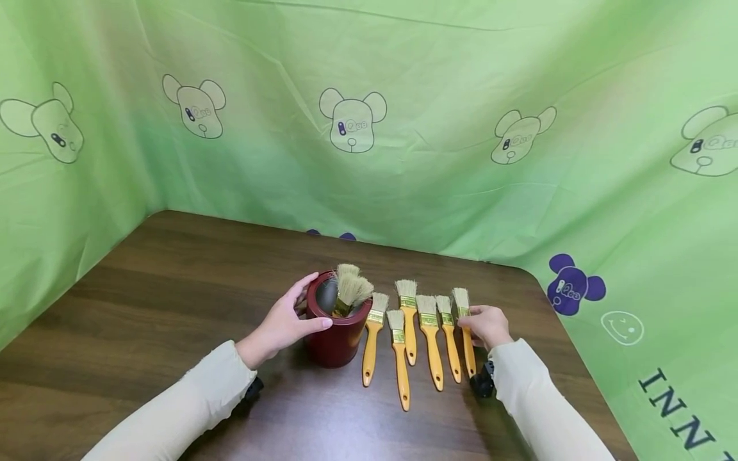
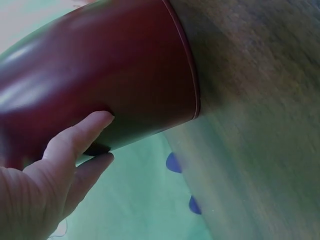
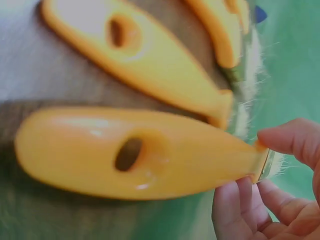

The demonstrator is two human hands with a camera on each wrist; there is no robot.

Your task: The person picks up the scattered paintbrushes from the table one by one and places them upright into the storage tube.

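Note:
My left hand (image 1: 288, 320) holds a dark red round pot (image 1: 336, 346) at its upper left side, thumb near the front of the rim and fingers round the back. The left wrist view shows fingertips (image 2: 102, 118) against the glossy wall of the pot (image 2: 125, 65). Paintbrushes (image 1: 348, 291) stand in it with bristles up; their handles are hidden inside. At the right, my right hand (image 1: 485, 325) pinches the rightmost paintbrush (image 1: 469, 352) between thumb and fingers near its metal band. Close up, its yellow handle (image 3: 90, 155) with a hanging hole points away from the hand.
Several more yellow-handled paintbrushes (image 1: 429, 339) lie side by side between the pot and my right hand, bristles toward the back. The dark wooden table (image 1: 173, 288) ends at a green printed cloth (image 1: 432, 186) behind and at both sides.

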